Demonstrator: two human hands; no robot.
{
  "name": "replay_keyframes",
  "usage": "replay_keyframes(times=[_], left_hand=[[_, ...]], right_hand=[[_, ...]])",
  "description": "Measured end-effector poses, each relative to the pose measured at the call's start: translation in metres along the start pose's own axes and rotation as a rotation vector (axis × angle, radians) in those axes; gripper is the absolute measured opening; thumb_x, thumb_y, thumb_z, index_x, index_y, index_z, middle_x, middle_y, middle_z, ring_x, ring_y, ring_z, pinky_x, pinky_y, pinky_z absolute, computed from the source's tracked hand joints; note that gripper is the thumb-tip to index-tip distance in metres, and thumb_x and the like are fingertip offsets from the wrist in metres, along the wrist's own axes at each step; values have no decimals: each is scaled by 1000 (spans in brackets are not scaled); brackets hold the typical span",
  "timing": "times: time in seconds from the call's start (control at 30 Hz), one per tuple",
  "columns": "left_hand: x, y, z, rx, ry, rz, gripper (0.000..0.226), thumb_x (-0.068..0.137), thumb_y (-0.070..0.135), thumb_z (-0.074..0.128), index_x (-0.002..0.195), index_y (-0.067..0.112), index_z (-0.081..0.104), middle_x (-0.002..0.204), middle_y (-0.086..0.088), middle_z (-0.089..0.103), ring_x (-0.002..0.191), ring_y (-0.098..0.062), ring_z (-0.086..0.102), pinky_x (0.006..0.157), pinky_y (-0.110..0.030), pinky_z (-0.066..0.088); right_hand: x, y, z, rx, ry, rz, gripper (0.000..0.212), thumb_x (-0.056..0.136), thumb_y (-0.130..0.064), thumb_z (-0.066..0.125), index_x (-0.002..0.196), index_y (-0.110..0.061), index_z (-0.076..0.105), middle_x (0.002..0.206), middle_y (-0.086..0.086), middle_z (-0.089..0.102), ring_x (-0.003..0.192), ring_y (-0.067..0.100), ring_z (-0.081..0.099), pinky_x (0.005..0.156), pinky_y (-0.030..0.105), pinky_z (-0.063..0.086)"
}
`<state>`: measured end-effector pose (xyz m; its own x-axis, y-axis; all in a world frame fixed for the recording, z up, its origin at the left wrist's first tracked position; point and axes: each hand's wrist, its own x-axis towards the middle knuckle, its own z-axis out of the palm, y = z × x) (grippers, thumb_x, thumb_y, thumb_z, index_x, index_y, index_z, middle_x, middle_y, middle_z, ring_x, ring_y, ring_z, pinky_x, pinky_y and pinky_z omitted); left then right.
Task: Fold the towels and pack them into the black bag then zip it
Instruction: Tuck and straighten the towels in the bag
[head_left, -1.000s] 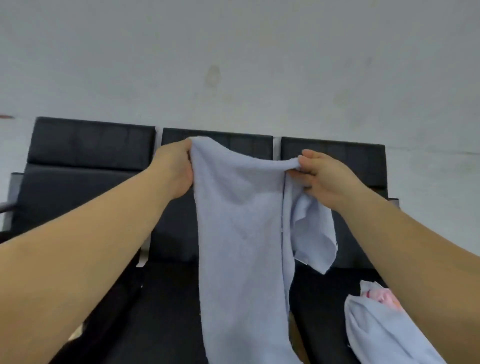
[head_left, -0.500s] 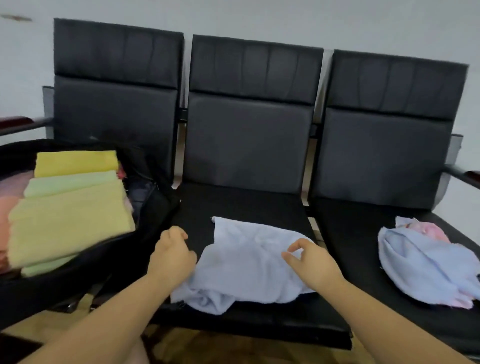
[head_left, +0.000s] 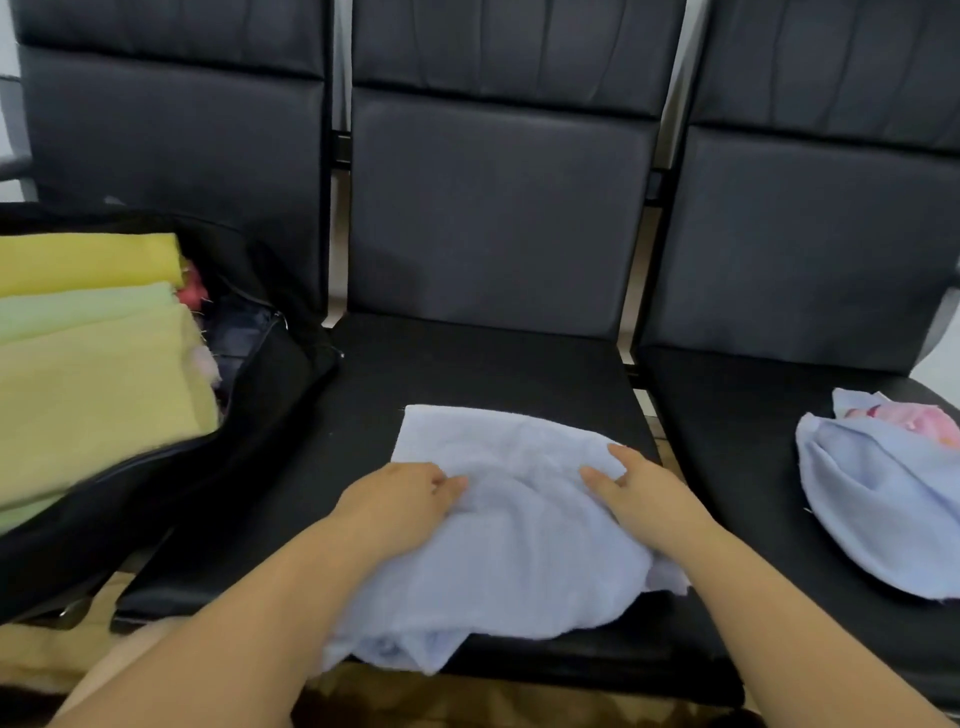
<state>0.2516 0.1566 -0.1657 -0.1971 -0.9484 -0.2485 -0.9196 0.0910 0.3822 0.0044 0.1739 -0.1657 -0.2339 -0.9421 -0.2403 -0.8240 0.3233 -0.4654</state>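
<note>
Lt-blue towel (head_left: 519, 530) rumpled (front overhanging)

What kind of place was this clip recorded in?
Probably a waiting area or lobby: a row of joined black padded seats stands against a plain wall. A black bag of folded towels sits on one seat, loose towels on the others.

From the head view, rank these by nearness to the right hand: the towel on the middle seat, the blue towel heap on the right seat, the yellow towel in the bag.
1. Towel on the middle seat: right hand rests on it.
2. Blue towel heap: on the right seat, beside the hand.
3. Yellow towel: far left, in the black bag.
</note>
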Motion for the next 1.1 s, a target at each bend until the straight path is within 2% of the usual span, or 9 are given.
replay_keyframes(times=[0.07, 0.13, 0.2, 0.33, 0.47, 0.57, 0.63, 0.77, 1.1], left_hand=[[2, 5, -2, 109, 4, -28, 45, 98, 52, 32, 81, 23, 61, 86, 5, 62, 92, -17, 59, 73, -30, 46], [4, 6, -1, 185, 79, 3, 47, 98, 51, 35, 85, 17, 65, 90, 3, 61, 90, -18, 61, 74, -30, 47], [10, 2, 3, 142, 127, 47, 35, 98, 47, 39, 99, 19, 61, 105, 3, 52, 99, -19, 57, 82, -30, 47], [10, -7, 7, 63, 96, 17, 43, 98, 42, 42, 138, 26, 36, 127, 1, 53, 111, -23, 54, 92, -34, 46], [2, -11, 4, 132, 125, -63, 46, 98, 41, 42, 141, 27, 34, 129, -2, 53, 111, -22, 55, 80, -30, 45], [-5, -15, 2, 148, 45, -106, 38, 94, 41, 51, 130, 28, 45, 123, 2, 55, 106, -17, 55, 74, -27, 43], [-12, -18, -1, 140, 32, -86, 26, 92, 40, 55, 114, 27, 53, 112, 5, 56, 98, -14, 54, 72, -26, 43], [-23, -28, -3, 209, 35, 74, 15, 90, 43, 57, 88, 30, 50, 104, 7, 47, 95, -13, 47, 79, -26, 39], [-73, -63, -31, -248, -7, 136, 42, 82, 28, 73, 57, 16, 42, 53, 8, 39, 57, -12, 38, 55, -23, 29]], right_hand=[[2, 1, -1, -53, 22, 6, 49, 97, -45, 43, 140, -22, 45, 135, 4, 54, 120, 24, 52, 97, 31, 41], [5, 4, -1, -116, 51, -9, 29, 95, -39, 50, 110, -20, 67, 117, 3, 64, 103, 21, 59, 90, 32, 48], [7, 6, 1, -152, 77, -35, 17, 89, -38, 60, 87, -23, 66, 110, 2, 61, 97, 18, 58, 86, 34, 50], [3, 8, 3, -144, 49, -38, 42, 81, -39, 71, 115, -24, 51, 123, 1, 42, 98, 19, 55, 83, 29, 47], [-5, 14, 1, -68, -5, -3, 61, 73, -40, 78, 123, -22, 48, 117, -1, 55, 96, 15, 56, 82, 28, 48], [-17, 19, -3, -117, -82, -54, 33, 71, -40, 79, 79, -20, 54, 78, -5, 56, 73, 14, 53, 66, 29, 44], [-26, 22, -3, -95, -134, -131, 46, 70, -37, 79, 63, -16, 39, 63, -3, 39, 61, 15, 37, 58, 27, 30], [-49, 28, -12, 28, -205, -248, 49, 71, -33, 81, 61, -15, 37, 62, -2, 34, 60, 12, 33, 60, 26, 28], [-103, 65, -55, 253, -245, -111, 32, 77, -27, 75, 91, 0, 66, 92, 12, 67, 83, 18, 63, 74, 24, 51]])
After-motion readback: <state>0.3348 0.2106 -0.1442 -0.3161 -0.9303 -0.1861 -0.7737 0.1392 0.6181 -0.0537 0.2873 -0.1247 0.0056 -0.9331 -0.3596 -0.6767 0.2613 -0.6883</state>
